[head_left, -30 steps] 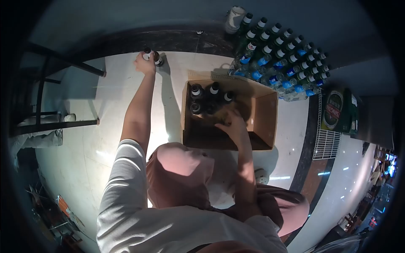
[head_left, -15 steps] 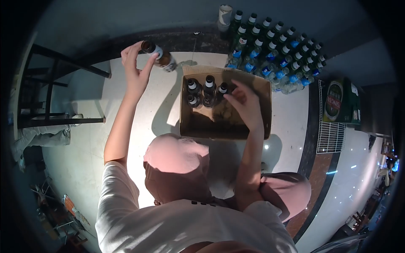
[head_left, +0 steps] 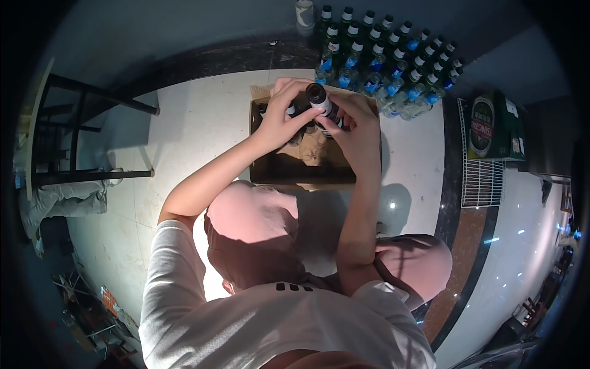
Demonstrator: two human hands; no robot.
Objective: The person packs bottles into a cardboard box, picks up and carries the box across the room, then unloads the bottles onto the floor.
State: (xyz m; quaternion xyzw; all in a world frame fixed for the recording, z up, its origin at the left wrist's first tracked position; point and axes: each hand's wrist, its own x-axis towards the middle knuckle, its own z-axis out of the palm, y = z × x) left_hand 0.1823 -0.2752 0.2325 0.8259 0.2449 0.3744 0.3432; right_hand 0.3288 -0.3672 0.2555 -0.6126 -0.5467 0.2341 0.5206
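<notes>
Now the bottle [head_left: 326, 111] sits between both hands [head_left: 321, 112].

The pale, glossy floor [head_left: 200, 101], edged by a dark band, carries an open cardboard box [head_left: 369, 175]. From the box, upright green and clear bottles [head_left: 382, 74] stand packed at one o'clock; a dark-legged frame [head_left: 77, 132] stands at nine.

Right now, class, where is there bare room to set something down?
The pale floor between the black frame and the box; a narrower strip between the box and dark border. Crowded: the packed bottles, and over the box, where left hand and right hand hold a dark bottle.
</notes>
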